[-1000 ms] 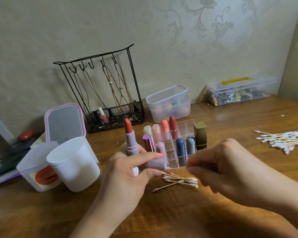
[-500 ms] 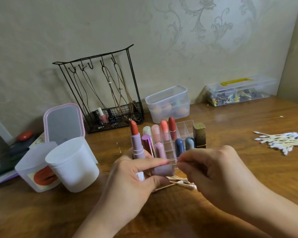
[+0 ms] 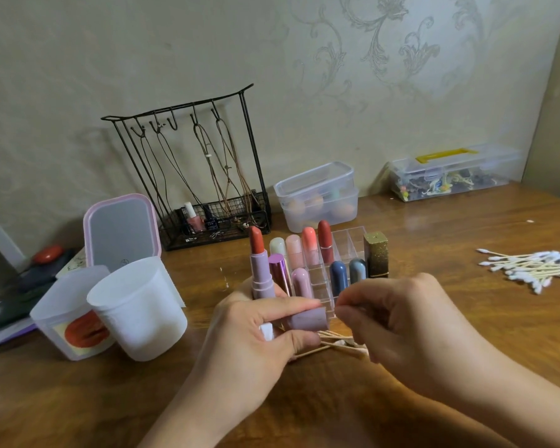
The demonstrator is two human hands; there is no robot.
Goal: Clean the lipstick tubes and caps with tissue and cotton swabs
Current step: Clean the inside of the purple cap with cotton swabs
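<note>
I kept the left hand (image 3: 256, 337) wrapped around two things at once: the open lipstick tube (image 3: 262, 270), standing upright out of the top of the fist just in front of the clear organizer (image 3: 343, 250), and its mauve cap (image 3: 307, 319), pinched between thumb and fingers with the open end turned sideways toward the other hand. I judged that was the reason for the awkward double grip: the bullet stayed clear of everything while the cap's mouth faced the tool. The right hand (image 3: 411, 331) had its fingertips drawn together right at the cap's opening, pinching something thin; I took it for a cotton swab, but the stick was too blurred and hidden for me to be sure. Just below the cap, in front of the organizer, a few swabs (image 3: 337, 344) lay on the desk (image 3: 434, 227), some tips looking pinkish, so I read them as the discard pile kept within reach. The fresh swabs (image 3: 527, 265) were heaped well to the right of the organizer, apart from the dirty ones. The organizer held the remaining capped lipsticks upright in their slots, with a gold tube (image 3: 376, 255) at its right edge. Left of the organizer stood two white tubs (image 3: 136, 305), which I guessed held wiping material. To my eye the cleaning of the cap's inside was only about to begin.
</note>
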